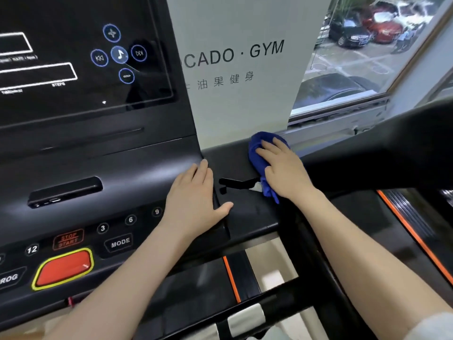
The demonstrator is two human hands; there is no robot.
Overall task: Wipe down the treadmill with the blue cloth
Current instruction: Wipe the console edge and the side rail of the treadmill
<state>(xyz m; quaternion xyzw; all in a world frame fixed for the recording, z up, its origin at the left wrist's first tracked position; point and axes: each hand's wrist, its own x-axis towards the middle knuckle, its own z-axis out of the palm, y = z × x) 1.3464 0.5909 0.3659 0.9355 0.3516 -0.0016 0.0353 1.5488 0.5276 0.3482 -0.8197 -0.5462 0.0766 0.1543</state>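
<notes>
The black treadmill console fills the left and centre of the head view. My right hand presses a bunched blue cloth onto the console's right shoulder, just below a white sign; a tail of cloth hangs under my wrist. My left hand lies flat, fingers together, on the console's right edge beside the number buttons, holding nothing.
A dark touchscreen with round blue icons sits at upper left. A red stop button with a yellow rim is at lower left. The white gym sign stands behind the console. A black handrail runs to the right; a window shows parked cars.
</notes>
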